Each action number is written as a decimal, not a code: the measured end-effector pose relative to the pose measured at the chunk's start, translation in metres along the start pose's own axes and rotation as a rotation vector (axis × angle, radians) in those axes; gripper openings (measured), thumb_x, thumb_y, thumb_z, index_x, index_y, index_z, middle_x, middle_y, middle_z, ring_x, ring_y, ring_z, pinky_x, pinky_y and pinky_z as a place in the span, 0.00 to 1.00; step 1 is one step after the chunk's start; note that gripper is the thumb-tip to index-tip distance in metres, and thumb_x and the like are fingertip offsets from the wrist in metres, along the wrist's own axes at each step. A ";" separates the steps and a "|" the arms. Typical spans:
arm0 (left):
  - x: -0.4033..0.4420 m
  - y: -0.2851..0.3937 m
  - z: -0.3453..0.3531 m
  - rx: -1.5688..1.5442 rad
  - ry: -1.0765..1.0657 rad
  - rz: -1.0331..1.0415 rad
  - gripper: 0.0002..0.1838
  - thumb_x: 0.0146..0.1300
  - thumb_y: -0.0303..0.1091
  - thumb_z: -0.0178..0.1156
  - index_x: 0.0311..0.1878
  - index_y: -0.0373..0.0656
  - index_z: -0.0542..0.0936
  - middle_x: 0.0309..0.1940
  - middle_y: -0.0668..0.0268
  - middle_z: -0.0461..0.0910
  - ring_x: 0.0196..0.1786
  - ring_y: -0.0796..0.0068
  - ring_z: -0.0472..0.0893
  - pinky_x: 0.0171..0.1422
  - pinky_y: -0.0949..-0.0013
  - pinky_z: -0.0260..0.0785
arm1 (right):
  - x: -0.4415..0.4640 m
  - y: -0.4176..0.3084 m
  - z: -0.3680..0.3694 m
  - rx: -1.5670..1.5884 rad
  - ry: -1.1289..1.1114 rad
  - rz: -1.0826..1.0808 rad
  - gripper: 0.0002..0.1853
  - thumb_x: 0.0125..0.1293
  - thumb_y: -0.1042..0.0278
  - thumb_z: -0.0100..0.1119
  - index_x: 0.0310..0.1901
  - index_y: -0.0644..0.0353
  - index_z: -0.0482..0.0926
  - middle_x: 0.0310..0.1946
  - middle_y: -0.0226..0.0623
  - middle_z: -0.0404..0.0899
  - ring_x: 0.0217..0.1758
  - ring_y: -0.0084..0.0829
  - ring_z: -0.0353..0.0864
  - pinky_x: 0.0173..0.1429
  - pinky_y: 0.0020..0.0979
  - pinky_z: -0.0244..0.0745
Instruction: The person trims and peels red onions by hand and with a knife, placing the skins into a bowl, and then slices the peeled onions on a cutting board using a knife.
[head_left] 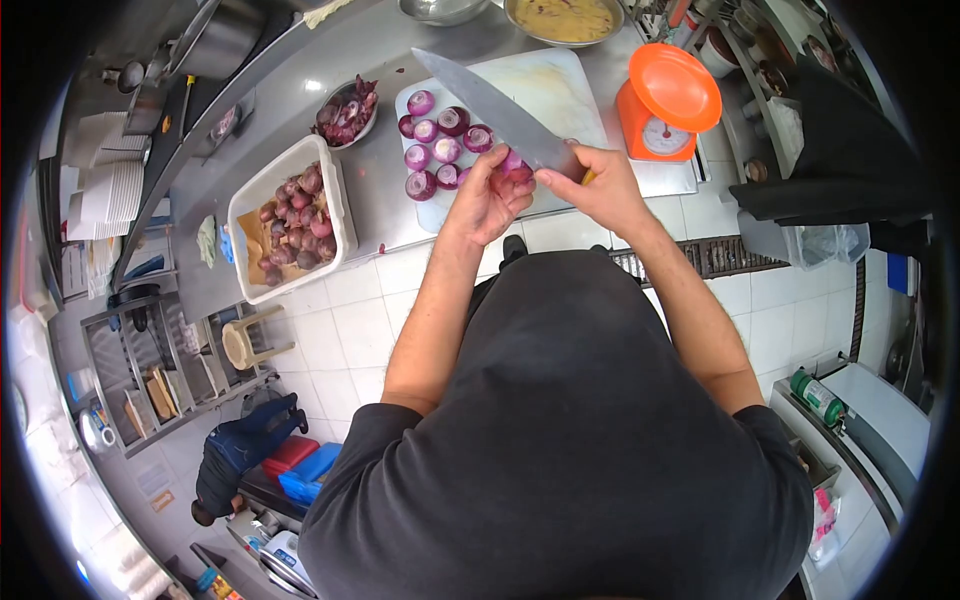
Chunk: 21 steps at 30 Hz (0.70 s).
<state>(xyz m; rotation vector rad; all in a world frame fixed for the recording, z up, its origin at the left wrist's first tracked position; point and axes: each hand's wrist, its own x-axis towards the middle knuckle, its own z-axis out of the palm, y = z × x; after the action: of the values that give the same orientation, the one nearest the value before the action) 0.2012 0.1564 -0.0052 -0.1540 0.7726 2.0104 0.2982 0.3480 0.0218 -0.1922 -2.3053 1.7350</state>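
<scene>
In the head view, my right hand (607,190) is closed around the handle of a large chef's knife (490,106), its broad blade pointing up and left over the board. My left hand (488,200) grips a red onion (516,170) close to the heel of the blade. My fingers and the knife partly hide this onion. Several peeled red onions (446,150) sit in a cluster on the left part of the white cutting board (560,85).
Left of the board, a white plastic tub (343,215) holds unpeeled red onions. Behind it stands a bowl of onion skins (347,112). An orange kitchen scale (660,110) is at the right, and a metal bowl of yellowish food (565,20) at the back. Another person (235,450) bends over at lower left.
</scene>
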 end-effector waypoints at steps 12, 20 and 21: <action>-0.001 0.003 0.008 -0.011 -0.106 -0.012 0.26 0.80 0.57 0.58 0.51 0.39 0.84 0.42 0.58 0.85 0.30 0.78 0.72 0.24 0.78 0.60 | 0.003 0.002 -0.019 -0.031 0.022 -0.025 0.26 0.56 0.51 0.87 0.39 0.64 0.83 0.24 0.26 0.79 0.28 0.17 0.69 0.34 0.27 0.70; -0.004 0.006 0.025 -0.056 -0.180 -0.115 0.26 0.80 0.58 0.55 0.48 0.42 0.85 0.36 0.60 0.86 0.26 0.77 0.69 0.22 0.76 0.57 | 0.013 -0.013 -0.012 -0.244 0.044 -0.128 0.32 0.50 0.44 0.89 0.32 0.63 0.78 0.24 0.35 0.80 0.26 0.26 0.73 0.34 0.32 0.72; -0.002 0.005 0.023 -0.073 -0.196 -0.114 0.25 0.80 0.57 0.55 0.47 0.42 0.85 0.36 0.60 0.87 0.26 0.77 0.69 0.22 0.76 0.57 | 0.013 -0.018 -0.010 -0.232 0.067 -0.161 0.32 0.51 0.44 0.88 0.31 0.63 0.77 0.24 0.36 0.79 0.25 0.27 0.74 0.33 0.33 0.72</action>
<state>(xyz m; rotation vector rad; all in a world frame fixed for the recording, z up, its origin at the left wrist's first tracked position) 0.2027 0.1665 0.0156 -0.0405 0.5549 1.9133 0.2894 0.3559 0.0429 -0.1019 -2.3970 1.3642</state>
